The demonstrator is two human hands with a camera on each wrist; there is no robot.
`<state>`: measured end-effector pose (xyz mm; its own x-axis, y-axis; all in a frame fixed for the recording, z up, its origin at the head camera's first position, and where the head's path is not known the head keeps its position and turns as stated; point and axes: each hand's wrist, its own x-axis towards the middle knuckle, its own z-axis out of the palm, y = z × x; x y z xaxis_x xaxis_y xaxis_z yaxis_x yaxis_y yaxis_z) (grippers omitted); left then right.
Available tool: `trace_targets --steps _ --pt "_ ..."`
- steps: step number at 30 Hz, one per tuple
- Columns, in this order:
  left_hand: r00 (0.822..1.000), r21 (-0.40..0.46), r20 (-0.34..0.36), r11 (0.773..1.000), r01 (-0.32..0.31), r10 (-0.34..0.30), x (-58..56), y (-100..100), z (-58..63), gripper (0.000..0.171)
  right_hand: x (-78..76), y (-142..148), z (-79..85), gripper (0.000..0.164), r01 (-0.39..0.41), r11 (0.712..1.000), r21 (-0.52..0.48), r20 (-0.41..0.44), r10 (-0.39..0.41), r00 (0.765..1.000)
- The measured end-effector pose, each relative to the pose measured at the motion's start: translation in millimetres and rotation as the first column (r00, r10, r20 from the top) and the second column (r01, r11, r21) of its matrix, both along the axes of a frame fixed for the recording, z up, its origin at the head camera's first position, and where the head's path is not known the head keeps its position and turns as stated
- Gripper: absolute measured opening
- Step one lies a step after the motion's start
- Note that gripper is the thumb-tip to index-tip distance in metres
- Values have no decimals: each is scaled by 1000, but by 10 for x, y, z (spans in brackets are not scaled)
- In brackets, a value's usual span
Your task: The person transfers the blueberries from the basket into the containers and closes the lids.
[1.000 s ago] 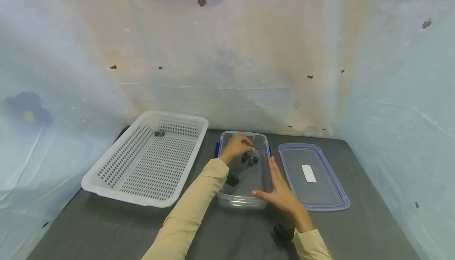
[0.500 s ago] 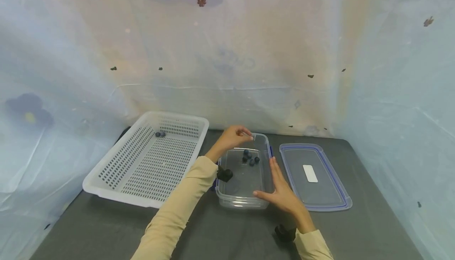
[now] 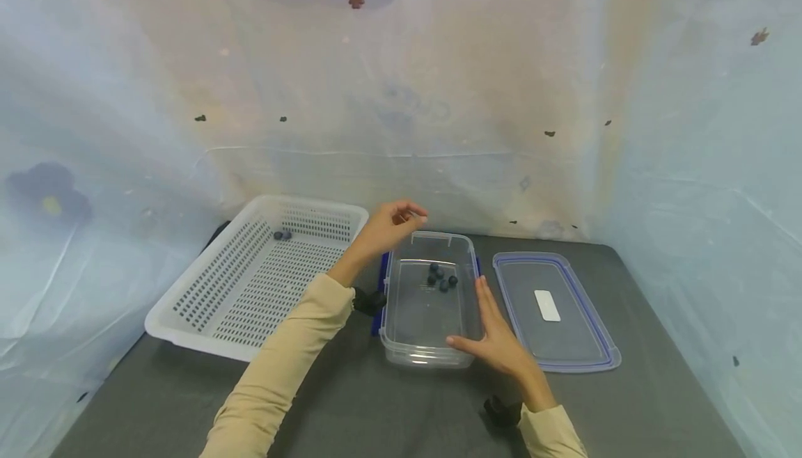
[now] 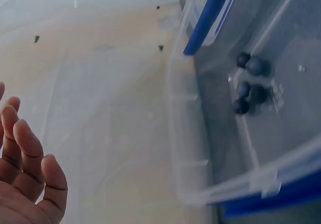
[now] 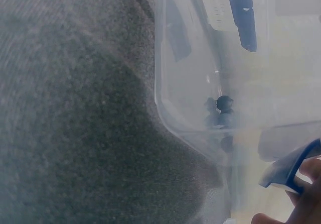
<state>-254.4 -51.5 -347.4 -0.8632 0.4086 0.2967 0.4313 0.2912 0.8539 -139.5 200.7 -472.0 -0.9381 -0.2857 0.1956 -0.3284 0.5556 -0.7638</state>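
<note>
A clear plastic food container (image 3: 426,357) with blue side clips stands in the middle of the table. Several blueberries (image 3: 440,278) lie on its floor toward the far end; they also show close up in the left wrist view (image 4: 251,91). My left hand (image 3: 385,228) hovers over the far left corner of the container, fingers loosely bent, with nothing visible in them. Along the container's right side my right hand (image 3: 501,343) rests with straight fingers and its thumb spread toward the near rim. In the right wrist view, its fingers (image 5: 306,199) are at a blue clip (image 5: 288,171).
A white slotted basket (image 3: 301,353) stands left of the container, two blueberries (image 3: 282,235) in its far left part. The clear lid (image 3: 554,343) with a blue seal and white label lies to the right. A patterned plastic sheet (image 3: 401,96) rises behind the dark table (image 3: 401,423).
My left hand has risen out of the container and moved left toward the basket, uncovering the blueberries inside. The right hand stays at the container's side.
</note>
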Motion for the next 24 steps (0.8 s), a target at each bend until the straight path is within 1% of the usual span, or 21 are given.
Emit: trace_targets --steps 2,6,9,13,16,19,24 --pt "999 13 -44 1000 -15 16 16 -75 28 24 4 9 -1 119 3 1000 0 -2 -3 1000" --pt "988 7 -128 997 -82 83 57 -228 73 21 16 32 1 119 5 1000 -2 -2 -5 1000" --pt "978 -6 -162 990 -138 135 88 -344 94 18 26 46 0 119 3 1000 3 -6 -3 1000" --pt "968 -14 -188 985 -173 167 128 -494 125 17 38 60 -5 119 6 1000 11 -19 -6 1000" --pt "957 -21 -221 980 -198 188 129 -598 139 17 48 67 -10 119 11 1000 6 -23 -11 1000" --pt "942 -34 -255 972 -234 218 113 -713 137 15 52 67 -17 119 7 1000 -2 -23 -7 1000" --pt "915 -65 -315 956 -287 253 44 -945 69 15 60 62 -25 119 0 1000 -17 -17 0 1000"
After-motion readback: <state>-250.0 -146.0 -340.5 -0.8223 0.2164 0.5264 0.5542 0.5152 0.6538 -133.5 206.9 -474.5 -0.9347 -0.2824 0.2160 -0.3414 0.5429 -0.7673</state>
